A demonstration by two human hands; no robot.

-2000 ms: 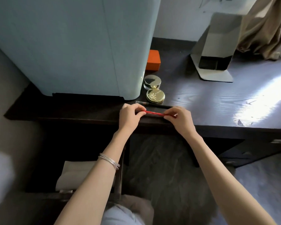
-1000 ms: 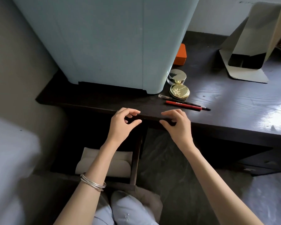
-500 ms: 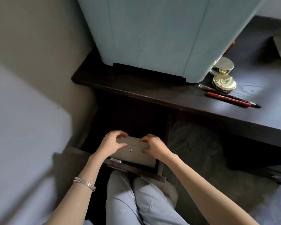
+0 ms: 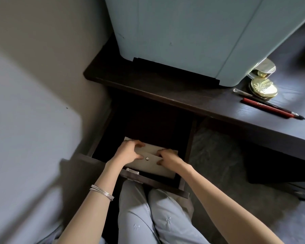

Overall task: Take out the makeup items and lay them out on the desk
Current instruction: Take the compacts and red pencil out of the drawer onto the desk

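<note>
Left hand (image 4: 128, 152) fingers curled over the top left edge of a flat beige pouch (image 4: 151, 163), thumb lying on its front face; right hand (image 4: 166, 158) fingers bent, tips pressing the flap on the right side, thumb under the flap edge. Both hands grip the pouch. Pouch is smooth, matte, rectangular, envelope-style with one small round metal snap (image 4: 147, 158) at centre. It sits inside the open dark wood drawer (image 4: 148, 182), near the front.

Left wrist carries thin silver bangles (image 4: 102, 191), exact count hard to tell. Two knees in pale blue fabric trousers (image 4: 148, 217) below the drawer.

On the dark grained wooden desk (image 4: 165, 95), far right: two round gold metal compacts (image 4: 263, 86), shiny, the near one with an embossed leaf pattern, the far one partly hidden behind the pale blue smooth-sided box (image 4: 192, 36). Just in front of them, two slim pencils lying side by side: one red pencil (image 4: 266, 108), one dark brush-tipped pencil (image 4: 271, 103) with a clear cap end.
</note>
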